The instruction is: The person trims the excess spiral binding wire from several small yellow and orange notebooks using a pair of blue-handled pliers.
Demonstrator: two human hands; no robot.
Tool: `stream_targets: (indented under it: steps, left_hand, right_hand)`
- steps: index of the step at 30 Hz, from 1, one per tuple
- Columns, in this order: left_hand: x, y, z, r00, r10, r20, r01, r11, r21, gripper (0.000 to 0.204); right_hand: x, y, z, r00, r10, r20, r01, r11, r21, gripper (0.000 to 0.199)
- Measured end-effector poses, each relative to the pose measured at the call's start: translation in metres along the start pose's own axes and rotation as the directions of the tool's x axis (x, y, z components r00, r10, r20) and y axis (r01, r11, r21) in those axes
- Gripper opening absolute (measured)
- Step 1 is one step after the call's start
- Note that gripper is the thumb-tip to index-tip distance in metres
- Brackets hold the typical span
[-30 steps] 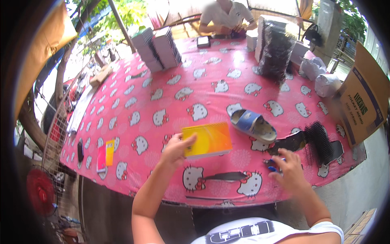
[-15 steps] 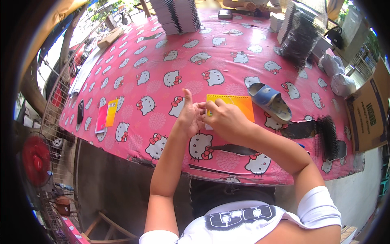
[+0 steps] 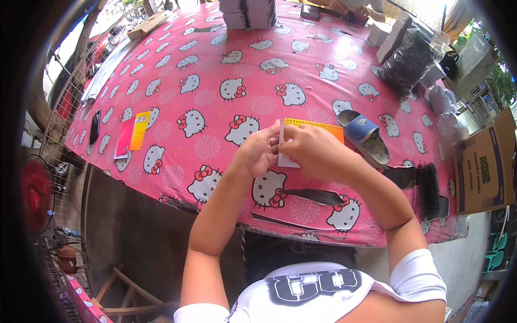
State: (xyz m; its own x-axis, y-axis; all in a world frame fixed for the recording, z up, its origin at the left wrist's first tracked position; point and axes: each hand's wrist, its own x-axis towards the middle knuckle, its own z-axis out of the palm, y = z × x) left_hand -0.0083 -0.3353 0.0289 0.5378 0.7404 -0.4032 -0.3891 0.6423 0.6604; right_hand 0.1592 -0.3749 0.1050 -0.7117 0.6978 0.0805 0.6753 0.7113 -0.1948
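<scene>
Fingers (image 3: 291, 134) of the right hand (image 3: 312, 145) are curled in at the left edge of the notebook (image 3: 329, 132) lying on the table (image 3: 207, 148); whether they pinch anything, I can't tell. Beside them the left hand (image 3: 258, 153) is half open, gripping nothing I can make out. Its thumb, upright half a second ago, has swung inward, so I judge both hands now work one spot. Beyond sit the sandal (image 3: 363, 129) and, far off, the stack (image 3: 258, 15).
</scene>
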Motion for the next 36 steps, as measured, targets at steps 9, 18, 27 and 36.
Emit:
stream_targets:
  steps: [9,18,27,36]
  left_hand:
    - [-0.003,0.001,0.003,0.929,0.343,-0.14,-0.257,0.869,0.422,0.049]
    - [-0.077,-0.049,0.033,0.909,0.408,-0.078,-0.385,0.898,0.216,0.042]
    - [-0.088,-0.09,0.027,0.586,0.691,0.422,-0.743,0.25,0.621,0.032]
    - [-0.104,-0.11,0.042,0.558,0.77,0.308,-0.488,0.005,0.873,0.054]
  right_hand:
    - [-0.007,0.01,0.002,0.992,0.021,-0.125,0.007,0.977,0.215,0.025]
    - [-0.077,-0.056,0.019,0.908,-0.149,-0.392,0.209,0.971,0.116,0.035]
    - [-0.142,-0.042,0.082,0.766,0.63,-0.131,-0.05,0.261,0.964,0.037]
    - [-0.135,-0.053,0.102,0.732,0.646,-0.216,-0.014,0.332,0.943,0.03]
